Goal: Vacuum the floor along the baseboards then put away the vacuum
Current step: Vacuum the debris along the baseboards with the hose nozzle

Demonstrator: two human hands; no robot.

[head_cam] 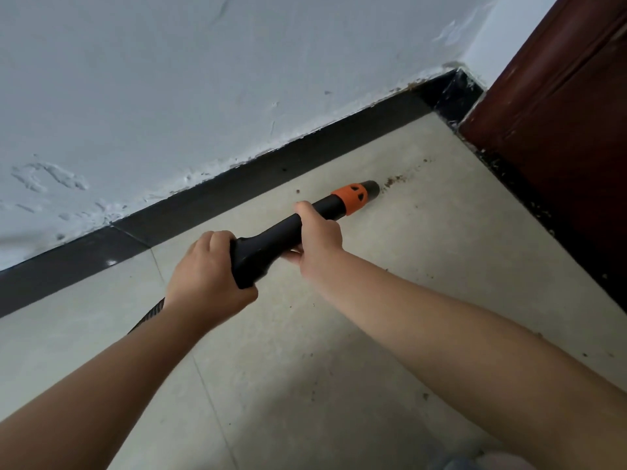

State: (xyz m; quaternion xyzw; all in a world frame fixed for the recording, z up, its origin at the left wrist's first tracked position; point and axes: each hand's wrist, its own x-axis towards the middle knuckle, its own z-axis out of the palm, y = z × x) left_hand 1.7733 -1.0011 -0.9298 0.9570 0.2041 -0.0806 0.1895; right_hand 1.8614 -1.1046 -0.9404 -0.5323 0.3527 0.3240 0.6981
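Observation:
A black vacuum wand (271, 239) with an orange collar (351, 198) points toward the far right corner, its dark nozzle tip (371, 188) low over the pale floor tiles. My left hand (207, 276) grips the thick rear end of the wand, where a ribbed hose (149, 315) leads off behind my wrist. My right hand (317, 234) grips the narrower shaft just behind the collar. A small pile of brown crumbs (395, 180) lies just past the tip. The black baseboard (237, 191) runs along the white wall, a short way left of the wand.
A dark red wooden door (559, 106) stands at the right, with dirt specks along its black threshold (529, 195). Cobwebs sit in the corner (458, 89) where the baseboards meet. More crumbs are scattered on the tiles (425, 396) near my right forearm.

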